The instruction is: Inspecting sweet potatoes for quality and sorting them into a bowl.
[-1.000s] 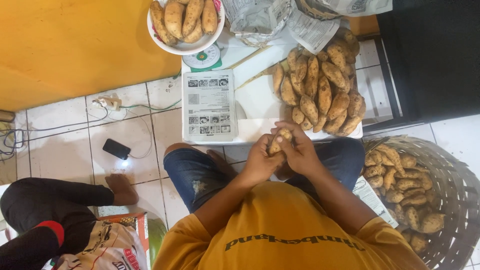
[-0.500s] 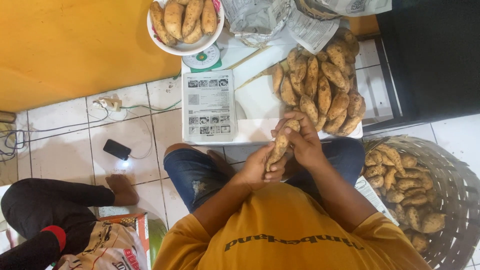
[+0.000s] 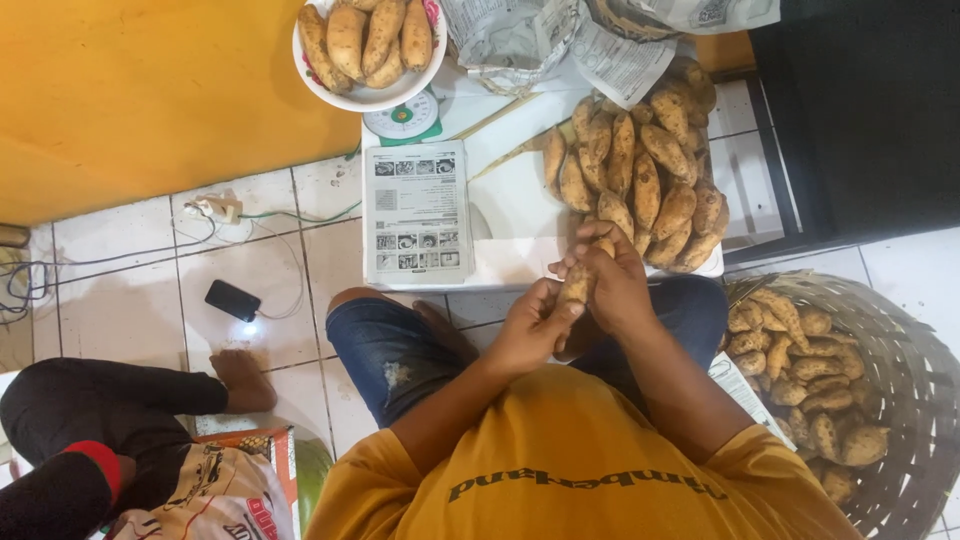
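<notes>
Since a moment before, the tuber (image 3: 577, 288) had turned from a bunched lump between the palms to a long shape standing nearly upright at the frame's centre. Both hands were together, clamped on it: the left hand (image 3: 527, 327) gripped its lower end, the right hand (image 3: 612, 283) wrapped its upper part, above the person's knees in blue jeans.

Just above the hands, a white board (image 3: 505, 215) on the tiled floor carried a heap (image 3: 640, 180) of tan tubers on its right side. On its left lay a rectangular printed sheet (image 3: 417, 213), white with small grey picture panels along top and bottom. Crumpled newspaper (image 3: 560, 35) lay at the top centre. A white bowl (image 3: 368, 45) of tubers sat on a scale with a round green-faced dial (image 3: 403, 117) at the upper middle.

At the right edge stood a woven basket (image 3: 900, 400) part-filled with tubers. A black phone (image 3: 232, 300), its light on, lay left of centre. At the lower left sat another person (image 3: 110, 440), a bare foot toward the phone, beside a printed bag (image 3: 210, 495) in red and cream.
</notes>
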